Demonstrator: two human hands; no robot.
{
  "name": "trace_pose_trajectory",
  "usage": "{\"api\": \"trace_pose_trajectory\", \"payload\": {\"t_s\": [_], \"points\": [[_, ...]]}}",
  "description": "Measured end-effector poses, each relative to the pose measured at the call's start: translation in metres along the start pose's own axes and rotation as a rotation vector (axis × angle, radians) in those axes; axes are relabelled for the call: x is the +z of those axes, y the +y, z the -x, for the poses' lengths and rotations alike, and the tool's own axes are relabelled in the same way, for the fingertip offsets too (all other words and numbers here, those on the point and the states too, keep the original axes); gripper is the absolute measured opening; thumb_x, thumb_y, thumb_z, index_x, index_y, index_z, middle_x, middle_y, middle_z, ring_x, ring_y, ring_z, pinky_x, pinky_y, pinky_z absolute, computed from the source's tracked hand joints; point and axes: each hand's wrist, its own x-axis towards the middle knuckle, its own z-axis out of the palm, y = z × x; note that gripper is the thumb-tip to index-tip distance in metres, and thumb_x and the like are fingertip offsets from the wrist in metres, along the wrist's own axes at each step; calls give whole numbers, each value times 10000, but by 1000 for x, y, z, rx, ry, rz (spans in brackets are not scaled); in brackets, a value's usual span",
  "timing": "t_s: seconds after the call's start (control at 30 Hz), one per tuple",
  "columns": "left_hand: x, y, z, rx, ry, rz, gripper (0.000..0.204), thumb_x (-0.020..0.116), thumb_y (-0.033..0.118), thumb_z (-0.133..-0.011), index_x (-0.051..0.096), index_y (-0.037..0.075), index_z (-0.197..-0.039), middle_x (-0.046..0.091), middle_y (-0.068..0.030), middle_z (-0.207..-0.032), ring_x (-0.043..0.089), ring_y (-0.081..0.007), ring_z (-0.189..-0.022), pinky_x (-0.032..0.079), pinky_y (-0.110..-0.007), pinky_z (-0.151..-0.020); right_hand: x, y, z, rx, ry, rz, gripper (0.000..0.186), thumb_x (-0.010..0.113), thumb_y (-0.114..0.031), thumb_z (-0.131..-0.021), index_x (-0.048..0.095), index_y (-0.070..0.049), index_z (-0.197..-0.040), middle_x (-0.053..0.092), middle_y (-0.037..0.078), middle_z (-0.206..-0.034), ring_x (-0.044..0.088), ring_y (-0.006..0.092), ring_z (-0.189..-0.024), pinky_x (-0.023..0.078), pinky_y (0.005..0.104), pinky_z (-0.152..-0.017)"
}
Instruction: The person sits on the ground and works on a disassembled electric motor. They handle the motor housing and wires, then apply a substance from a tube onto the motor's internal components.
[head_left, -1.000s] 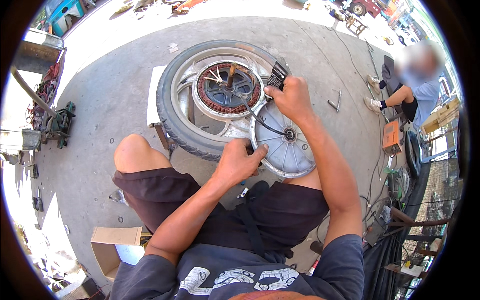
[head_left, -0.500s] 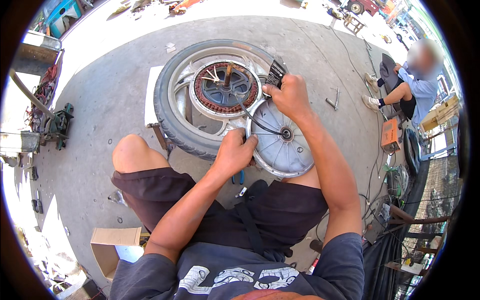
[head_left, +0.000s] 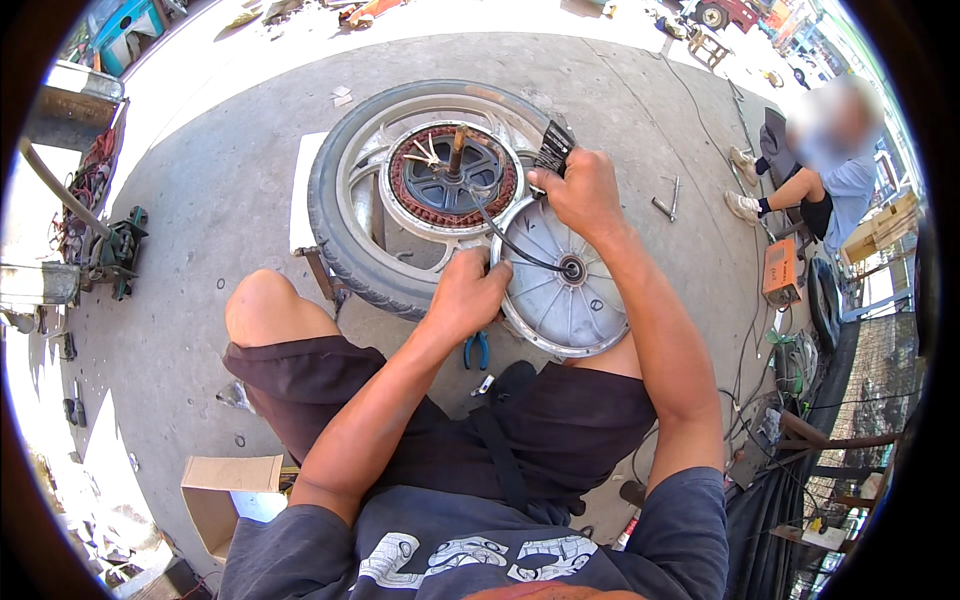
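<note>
An alloy wheel with a tire lies in front of me, its hub open on a copper-coloured winding ring, a dark spoked centre, an upright shaft and loose pale wires. My left hand grips the silver ribbed hub cover at its left rim, the cover tilted over my right thigh. My right hand grips a black squeeze tube at the cover's upper edge. A black cable runs from the wheel's hub through the cover's centre. Blue-handled pliers lie below my left hand.
A seated person is at the right beside an orange box and cables. A T-wrench lies on the concrete. At lower left stands an open cardboard box; at left, a green machine with clutter.
My left hand and the cover's lower part have shifted slightly left and up, uncovering more of the pliers. My right hand has moved only slightly.
</note>
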Motion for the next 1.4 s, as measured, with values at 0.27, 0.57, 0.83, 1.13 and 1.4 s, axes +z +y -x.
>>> {"api": "trace_pose_trajectory", "payload": {"t_s": [0.27,0.57,0.83,1.13,1.4], "points": [[0,-13,-9,29,22,-9,275,560,191,-970,610,-54,-856,593,-53,-637,568,-129,-489,448,-306,-455,0,-1,-1,6,-2,-22,312,826,-186,-721,654,69,-670,591,259,-597,640,423,-597,469,468,-552],[-1,-12,-12,74,33,-83,273,556,192,-963,607,-57,-865,577,-43,-626,561,-123,-504,439,-317,-466,0,0,0,-10,20,-28,314,829,-180,-712,647,68,-653,584,260,-590,636,421,-580,462,467,-534],[-2,-13,-16,132,57,-124,268,563,170,-926,627,-84,-870,598,-74,-629,583,-146,-522,457,-332,-489,2,1,-1,-3,11,-33,330,827,-185,-712,640,78,-642,577,269,-582,638,425,-579,465,469,-534],[-4,-7,-17,106,61,-150,245,555,142,-876,644,-86,-864,605,-81,-630,589,-159,-523,457,-339,-496,2,1,0,-2,6,-42,315,822,-181,-717,650,77,-660,590,269,-598,644,425,-594,473,469,-550],[-7,2,-19,101,50,-147,231,568,137,-864,660,-73,-886,610,-79,-629,588,-159,-525,455,-335,-499,-1,-3,1,-1,1,-15,310,821,-180,-723,652,73,-666,594,264,-604,645,424,-604,477,470,-560]]}}
